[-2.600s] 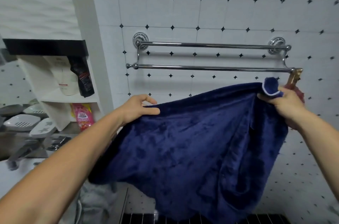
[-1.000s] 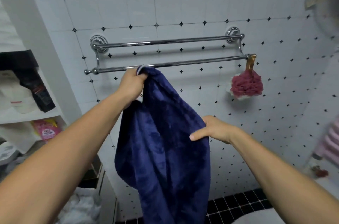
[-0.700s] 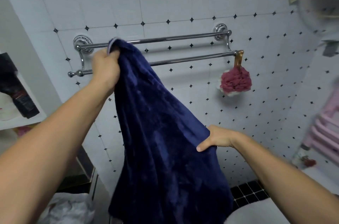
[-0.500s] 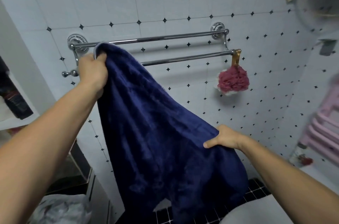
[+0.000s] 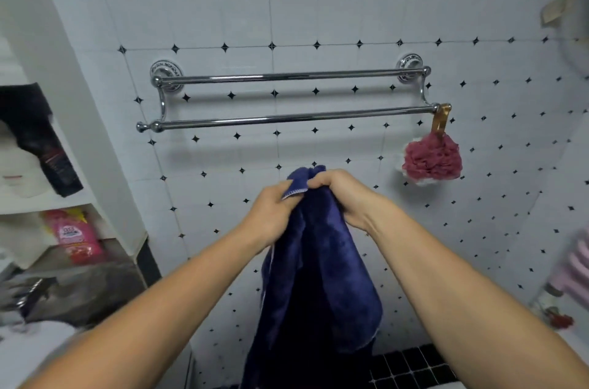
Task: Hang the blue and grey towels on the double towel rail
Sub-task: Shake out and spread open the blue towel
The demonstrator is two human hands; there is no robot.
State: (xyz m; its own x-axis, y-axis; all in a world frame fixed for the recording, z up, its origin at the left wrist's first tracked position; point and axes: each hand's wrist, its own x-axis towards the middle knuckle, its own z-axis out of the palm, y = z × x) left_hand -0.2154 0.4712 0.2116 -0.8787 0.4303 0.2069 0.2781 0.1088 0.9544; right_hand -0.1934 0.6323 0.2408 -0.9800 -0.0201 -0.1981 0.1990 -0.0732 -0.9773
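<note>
The blue towel [image 5: 314, 277] hangs bunched below the double towel rail [image 5: 287, 98], clear of both bars. The left hand [image 5: 274, 213] and right hand [image 5: 342, 194] grip its top edge, touching. A red bath sponge [image 5: 432, 161] hangs at the rail's right end.

White diamond-dotted wall tiles [image 5: 318, 16], black floor tiles [image 5: 411, 366], left shelving [image 5: 47, 200].

The plush, matt navy-blue cloth towel [image 5: 318, 277] looks velvety; the polished chrome metal double towel rail [image 5: 287, 95] shines against glossy white ceramic wall tiles [image 5: 318, 19].
</note>
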